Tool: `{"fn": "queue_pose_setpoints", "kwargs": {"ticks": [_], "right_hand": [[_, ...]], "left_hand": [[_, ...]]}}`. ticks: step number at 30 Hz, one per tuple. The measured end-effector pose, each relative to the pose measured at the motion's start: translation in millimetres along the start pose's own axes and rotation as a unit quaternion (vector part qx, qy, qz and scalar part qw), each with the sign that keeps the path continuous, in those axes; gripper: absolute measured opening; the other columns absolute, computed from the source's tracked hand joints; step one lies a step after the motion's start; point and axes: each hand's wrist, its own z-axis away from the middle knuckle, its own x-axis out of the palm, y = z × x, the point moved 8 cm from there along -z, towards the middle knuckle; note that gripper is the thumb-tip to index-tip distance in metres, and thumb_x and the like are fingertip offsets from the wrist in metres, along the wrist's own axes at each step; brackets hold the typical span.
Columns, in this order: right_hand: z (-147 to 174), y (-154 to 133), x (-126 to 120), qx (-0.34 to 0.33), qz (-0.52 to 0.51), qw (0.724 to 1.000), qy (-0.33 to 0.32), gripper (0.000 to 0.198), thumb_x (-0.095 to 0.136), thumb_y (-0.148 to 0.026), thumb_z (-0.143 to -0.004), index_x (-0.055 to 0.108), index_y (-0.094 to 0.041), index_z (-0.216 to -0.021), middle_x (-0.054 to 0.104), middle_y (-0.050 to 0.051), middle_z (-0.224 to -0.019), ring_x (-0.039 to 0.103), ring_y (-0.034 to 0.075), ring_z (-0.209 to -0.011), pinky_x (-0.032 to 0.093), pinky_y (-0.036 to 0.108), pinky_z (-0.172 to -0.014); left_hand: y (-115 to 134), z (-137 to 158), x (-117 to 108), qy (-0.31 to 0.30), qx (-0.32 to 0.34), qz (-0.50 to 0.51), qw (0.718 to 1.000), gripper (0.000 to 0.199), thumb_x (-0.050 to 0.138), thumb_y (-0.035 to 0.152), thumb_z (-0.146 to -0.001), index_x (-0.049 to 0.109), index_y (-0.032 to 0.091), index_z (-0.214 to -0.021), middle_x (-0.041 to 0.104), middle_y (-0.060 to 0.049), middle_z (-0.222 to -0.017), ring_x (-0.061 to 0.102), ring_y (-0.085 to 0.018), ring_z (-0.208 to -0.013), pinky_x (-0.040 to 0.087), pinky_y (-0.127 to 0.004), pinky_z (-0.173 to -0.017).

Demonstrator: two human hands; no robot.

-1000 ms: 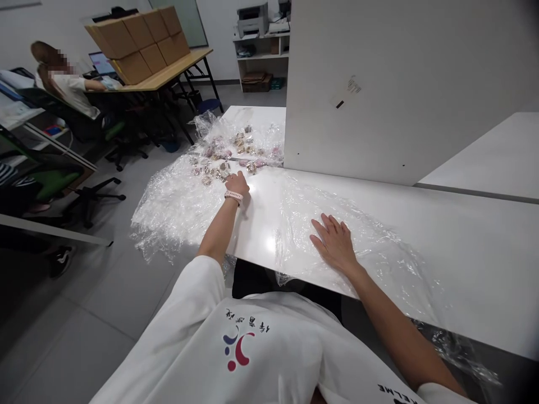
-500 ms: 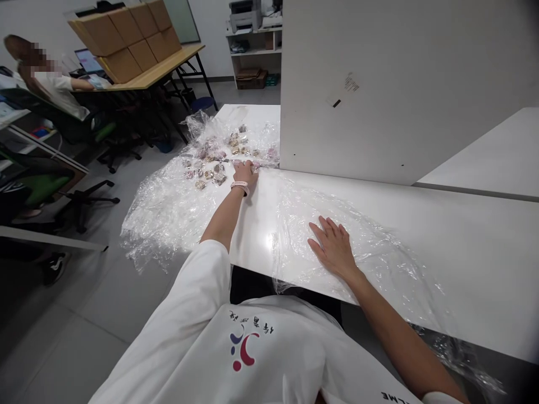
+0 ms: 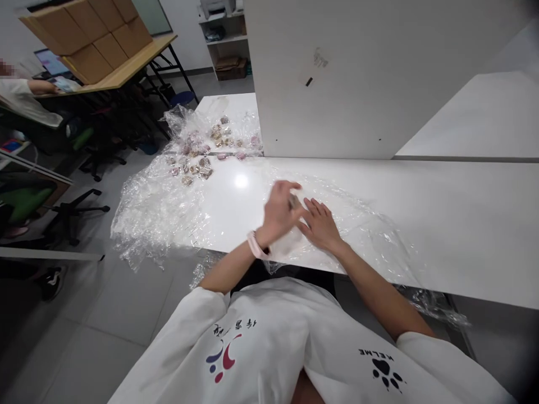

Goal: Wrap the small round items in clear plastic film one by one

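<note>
My left hand (image 3: 280, 210), with a pale pink wristband (image 3: 256, 246), is over the middle of the white table (image 3: 442, 224) and blurred by motion. Its fingers curl around a small brownish piece (image 3: 292, 202), which is mostly hidden. Just beside it, my right hand (image 3: 322, 224) lies flat with fingers spread, palm down on a clear plastic sheet (image 3: 370, 241). Farther left, several small brown and gold wrapped pieces (image 3: 205, 167) and pink ones (image 3: 222, 156) lie scattered around a crumpled heap of clear plastic (image 3: 147, 205).
A tall white panel (image 3: 337, 95) rises from the table's far side. Behind on the left stands a wooden desk (image 3: 126, 70) with stacked cardboard boxes (image 3: 90, 50), where a person (image 3: 25, 98) sits. Shelves (image 3: 227, 39) hold a printer (image 3: 217, 8). Plastic hangs over the table's front edge.
My left hand has come back from the scattered pieces to beside my right hand, with a small piece in its fingers. My right hand stays on the sheet. The view has turned somewhat right.
</note>
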Motion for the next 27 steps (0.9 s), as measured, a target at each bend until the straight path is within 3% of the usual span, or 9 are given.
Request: {"fn": "queue_pose_setpoints", "kwargs": {"ticks": [2,5,9,12,15,18,20,24,27], "right_hand": [[9,8,-15,0.012,-0.061,0.998,0.016,0.047,0.035,-0.040,-0.099,0.057,-0.020,-0.136,0.051,0.010,-0.146,0.038,0.028,-0.142,0.032,0.050,-0.116],[54,40,-61,0.089,-0.099,0.984,0.118,0.043,0.035,-0.037,-0.098,0.063,-0.021,-0.127,0.063,0.009,-0.131,0.052,0.025,-0.129,0.041,0.046,-0.110],[153,95,-127,0.282,0.035,0.931,0.227,0.051,0.044,-0.052,-0.094,0.063,-0.018,-0.127,0.064,0.016,-0.126,0.052,0.036,-0.125,0.039,0.058,-0.105],[208,121,-134,0.415,0.061,0.903,0.096,0.069,0.050,-0.070,-0.084,0.060,-0.017,-0.128,0.067,0.019,-0.113,0.059,0.042,-0.108,0.048,0.057,-0.082],[237,125,-120,0.469,-0.008,0.881,-0.062,0.060,0.053,-0.078,-0.076,0.065,-0.022,-0.094,0.067,0.010,-0.082,0.062,0.029,-0.070,0.047,0.043,-0.060],[238,113,-110,0.441,-0.209,0.865,-0.115,0.051,0.061,-0.073,-0.076,0.054,-0.023,-0.068,0.060,0.004,-0.065,0.053,0.019,-0.056,0.043,0.036,-0.054],[226,110,-114,0.416,-0.359,0.833,-0.064,0.048,0.060,-0.070,-0.078,0.053,-0.024,-0.066,0.058,0.004,-0.063,0.050,0.017,-0.051,0.042,0.036,-0.050],[174,124,-134,0.385,-0.464,0.793,0.087,0.047,0.042,-0.069,-0.088,0.049,-0.028,-0.067,0.054,0.005,-0.060,0.049,0.017,-0.044,0.042,0.038,-0.042],[100,119,-134,0.299,-0.512,0.794,0.135,0.039,0.040,-0.061,-0.093,0.059,-0.027,-0.091,0.068,0.010,-0.093,0.069,0.024,-0.080,0.057,0.043,-0.066]], "left_hand": [[29,26,50,-0.078,0.026,-0.059,0.995,0.034,0.055,0.012,-0.084,0.052,0.018,-0.118,0.054,-0.011,-0.118,0.056,-0.020,-0.096,0.049,-0.026,-0.060],[32,52,99,-0.166,0.036,-0.158,0.973,0.038,0.051,0.015,-0.089,0.052,0.017,-0.127,0.055,-0.014,-0.126,0.055,-0.028,-0.111,0.053,-0.039,-0.079],[23,69,98,-0.205,0.051,-0.183,0.960,0.066,0.053,0.044,-0.094,0.031,0.019,-0.151,0.029,-0.020,-0.158,0.031,-0.039,-0.144,0.033,-0.061,-0.110],[27,90,80,-0.236,0.085,-0.149,0.956,0.099,0.061,0.061,-0.085,0.009,0.019,-0.158,0.006,-0.021,-0.165,0.002,-0.039,-0.153,0.014,-0.065,-0.118],[27,120,68,-0.275,0.129,-0.091,0.949,0.100,0.068,0.059,-0.081,0.016,0.022,-0.158,0.011,-0.019,-0.165,0.004,-0.035,-0.154,0.016,-0.061,-0.120],[12,139,49,-0.237,0.126,-0.004,0.963,0.044,0.059,0.042,-0.093,0.055,0.023,-0.134,0.050,-0.014,-0.148,0.040,-0.029,-0.144,0.030,-0.055,-0.118],[-3,140,30,-0.186,0.068,0.066,0.978,0.023,0.053,0.038,-0.097,0.068,0.023,-0.105,0.071,-0.009,-0.119,0.063,-0.024,-0.119,0.045,-0.048,-0.108],[-36,122,4,-0.141,-0.147,0.161,0.966,0.028,0.056,0.044,-0.094,0.067,0.021,-0.083,0.074,-0.003,-0.081,0.070,-0.017,-0.074,0.057,-0.032,-0.071],[-56,91,-7,-0.114,-0.227,0.125,0.959,0.034,0.054,0.048,-0.093,0.062,0.019,-0.076,0.065,0.000,-0.065,0.060,-0.013,-0.056,0.051,-0.027,-0.058]]}}
